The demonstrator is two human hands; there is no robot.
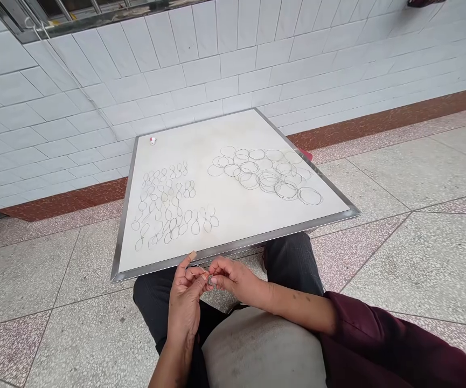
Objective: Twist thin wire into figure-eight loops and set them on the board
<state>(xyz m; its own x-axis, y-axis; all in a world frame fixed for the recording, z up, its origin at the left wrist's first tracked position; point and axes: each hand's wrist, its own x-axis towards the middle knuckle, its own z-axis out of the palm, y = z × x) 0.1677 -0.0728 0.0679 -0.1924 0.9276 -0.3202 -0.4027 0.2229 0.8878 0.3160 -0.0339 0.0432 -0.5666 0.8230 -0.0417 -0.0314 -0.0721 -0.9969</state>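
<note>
Just off the near edge of the board, above my lap, my left hand (187,288) pinches a thin wire loop (195,265) between thumb and fingers. A tan wrap covers the tip of its raised index finger. My right hand (233,277) meets it fingertip to fingertip, pinching the same wire beside a small greyish piece too small to name. On the white board (204,129), several wire figure-eights (170,229) lie in rows at the left. Several round wire rings (287,189) overlap in a loose group at the right.
A metal frame (236,248) edges the board, which reaches back to the white tiled wall (200,86). A small red-and-white object (152,140) sits at its far left corner. My knees (293,261) are under the near edge, above a speckled floor (378,183).
</note>
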